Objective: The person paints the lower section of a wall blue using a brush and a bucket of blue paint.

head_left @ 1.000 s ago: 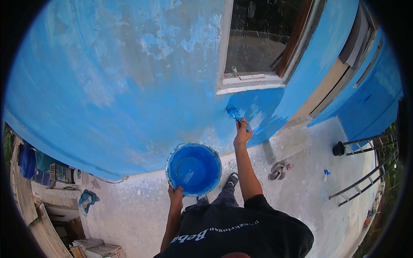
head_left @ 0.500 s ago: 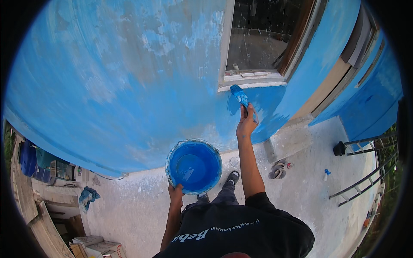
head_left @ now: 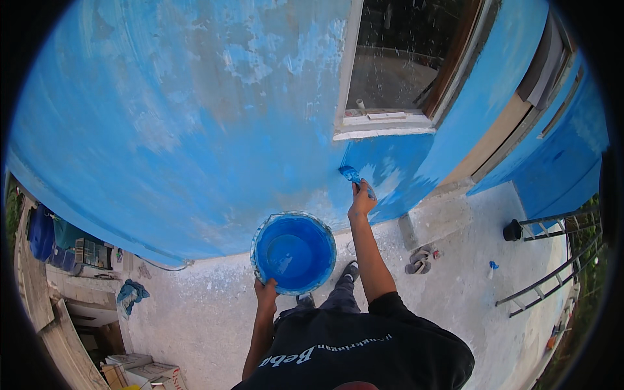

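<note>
With its fingers wrapped over the rim, my left hand (head_left: 266, 294) holds a paint bucket (head_left: 294, 252) from its near side. Blue paint lies in the bucket, and its rim is crusted with dried paint. My right hand (head_left: 363, 202) grips the handle of a paintbrush (head_left: 351, 174), whose bristles are coated in blue. The bristles touch the wall (head_left: 260, 162) below the left part of the window sill (head_left: 383, 134). A darker, wet-looking blue patch (head_left: 403, 159) spreads under the sill to the right of the brush. Elsewhere the wall is a patchy lighter blue and grey.
A concrete step (head_left: 435, 218) juts out at the wall's foot, with sandals (head_left: 419, 261) near it. Ladders (head_left: 552, 286) and a small black bucket (head_left: 513, 230) are at the right. A blue cloth (head_left: 132, 296) and cardboard boxes (head_left: 146, 372) lie at the left.
My right hand has brought the brush down and slightly left, from just beneath the sill to lower on the wall. My left hand and the bucket have stayed nearly in place.
</note>
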Demonstrator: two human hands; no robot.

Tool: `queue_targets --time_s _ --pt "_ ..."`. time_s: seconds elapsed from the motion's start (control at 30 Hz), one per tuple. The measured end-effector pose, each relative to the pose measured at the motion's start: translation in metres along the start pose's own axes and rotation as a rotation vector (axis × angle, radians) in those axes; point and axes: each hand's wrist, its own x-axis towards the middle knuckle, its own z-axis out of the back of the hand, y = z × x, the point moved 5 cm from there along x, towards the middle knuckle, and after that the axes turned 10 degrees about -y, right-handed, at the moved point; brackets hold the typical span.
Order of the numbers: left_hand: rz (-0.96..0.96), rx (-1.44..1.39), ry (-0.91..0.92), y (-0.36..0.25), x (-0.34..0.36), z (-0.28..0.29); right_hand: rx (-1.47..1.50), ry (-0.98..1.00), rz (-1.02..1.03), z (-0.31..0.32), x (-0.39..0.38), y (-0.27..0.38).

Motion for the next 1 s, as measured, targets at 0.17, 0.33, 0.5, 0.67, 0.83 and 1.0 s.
queue_targets --time_s 0.17,0.33,0.5,0.67,0.83,1.0 --pt "0.017 -0.030 0.017 0.002 -0.001 0.002 0.203 0.168 0.066 -0.054 -0.037 0.072" --pt "0.031 0.002 0.009 0.006 0.001 0.001 0.166 0.137 0.110 -0.039 -0.030 0.055" --pt "0.031 -0.015 0.014 0.000 -0.004 -0.005 -0.043 0.028 0.055 0.019 0.001 -0.012" --pt "0.038 0.023 0.022 0.006 0.005 0.002 -0.119 -0.001 0.005 0.022 0.003 -0.016" --pt "0.039 -0.014 0.011 0.000 -0.001 0.002 0.134 0.188 -0.010 -0.044 -0.038 0.057" --pt "0.054 -0.015 0.010 -0.009 -0.008 -0.002 0.144 0.230 0.047 -0.045 -0.036 0.061"
